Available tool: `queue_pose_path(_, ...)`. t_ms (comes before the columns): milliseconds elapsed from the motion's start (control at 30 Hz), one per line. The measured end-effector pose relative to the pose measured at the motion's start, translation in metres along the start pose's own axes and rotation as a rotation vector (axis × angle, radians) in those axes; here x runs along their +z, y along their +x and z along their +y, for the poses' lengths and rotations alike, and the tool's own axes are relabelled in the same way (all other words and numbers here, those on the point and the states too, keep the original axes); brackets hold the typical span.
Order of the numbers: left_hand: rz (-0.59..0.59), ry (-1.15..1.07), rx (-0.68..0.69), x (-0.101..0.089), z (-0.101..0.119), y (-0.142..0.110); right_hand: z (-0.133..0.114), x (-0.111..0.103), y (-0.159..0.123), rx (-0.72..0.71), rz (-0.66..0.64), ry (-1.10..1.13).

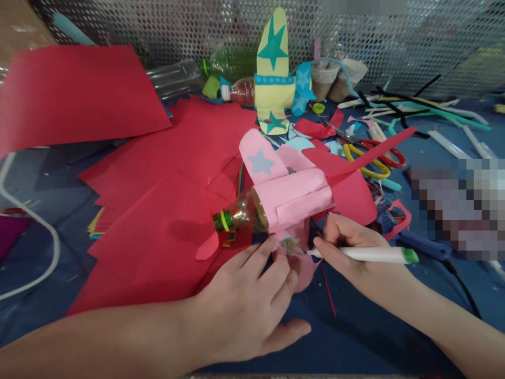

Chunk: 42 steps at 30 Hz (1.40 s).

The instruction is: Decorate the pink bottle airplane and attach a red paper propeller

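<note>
Fingers of L hand point(248, 300), bottom ctr, part spread, tips on pink wing point(304, 279), thumb apart, gripping nothing. R hand point(349, 242), lower rt, pinched round marker point(376, 255), nib by wing. Pink plane point(295, 197) mid-frame, just beyond L fingertips. Yellow plane point(272, 89) upper ctr.

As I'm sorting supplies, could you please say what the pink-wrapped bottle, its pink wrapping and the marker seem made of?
The bottle looks like glossy, tinted plastic: shiny and see-through. The pink wrapping seems matte paper or thin foam: flat colour, cut edges. The marker is probably smooth plastic: evenly white, opaque.
</note>
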<state>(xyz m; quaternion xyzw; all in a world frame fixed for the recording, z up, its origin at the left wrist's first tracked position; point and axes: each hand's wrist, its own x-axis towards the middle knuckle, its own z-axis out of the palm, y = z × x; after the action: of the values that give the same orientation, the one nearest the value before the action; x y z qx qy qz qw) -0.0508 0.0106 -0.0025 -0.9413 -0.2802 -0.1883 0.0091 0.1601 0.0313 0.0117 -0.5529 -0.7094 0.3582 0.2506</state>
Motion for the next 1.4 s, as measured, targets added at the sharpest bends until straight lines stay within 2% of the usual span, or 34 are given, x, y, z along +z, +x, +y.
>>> queue_pose_path(100, -0.001, 0.001, -0.002, 0.0, 0.0, 0.0, -0.001, 0.0, -0.001, 0.015, 0.023, 0.076)
queue_pose_path(200, 0.018, -0.004, -0.004, 0.0, 0.0, -0.002, 0.0, 0.0, -0.007, -0.015, 0.108, 0.241)
queue_pose_path(333, 0.084, -0.017, -0.006, -0.001, -0.001, -0.003, 0.001, -0.003, -0.018, -0.19, 0.258, 0.367)
queue_pose_path(433, 0.152, -0.033, 0.005, -0.004, -0.003, -0.001, 0.001, -0.005, -0.022, -0.284, 0.341, 0.36)
queue_pose_path(567, 0.224, -0.089, 0.036, -0.012, -0.005, 0.005, 0.001, -0.005, -0.022, -0.351, 0.343, 0.3)
queue_pose_path(700, 0.29, -0.087, 0.084, -0.03, -0.01, 0.012, 0.003, 0.0, -0.019, -0.404, 0.345, 0.254)
queue_pose_path(767, 0.307, -0.067, 0.022, -0.041, -0.017, 0.017, 0.003, 0.002, -0.018, -0.407, 0.342, 0.235)
queue_pose_path(933, 0.196, -0.016, -0.198, -0.056, -0.05, 0.035, 0.001, 0.003, -0.017, -0.443, 0.334, 0.199)
queue_pose_path(1000, 0.092, 0.035, -0.273, -0.056, -0.061, 0.04, 0.0, 0.002, -0.018, -0.438, 0.346, 0.198)
queue_pose_path(1100, -0.071, 0.096, -0.289, -0.049, -0.071, 0.044, 0.0, 0.002, -0.019, -0.457, 0.349, 0.199)
queue_pose_path(1167, -0.129, 0.172, -0.305, -0.043, -0.073, 0.046, 0.001, 0.002, -0.02, -0.496, 0.332, 0.204)
queue_pose_path(1267, -0.159, 0.207, -0.279, -0.039, -0.074, 0.048, 0.0, 0.002, -0.021, -0.528, 0.29, 0.219)
queue_pose_path(1400, -0.169, 0.233, -0.247, -0.042, -0.078, 0.049, -0.002, 0.003, -0.022, -0.514, 0.312, 0.223)
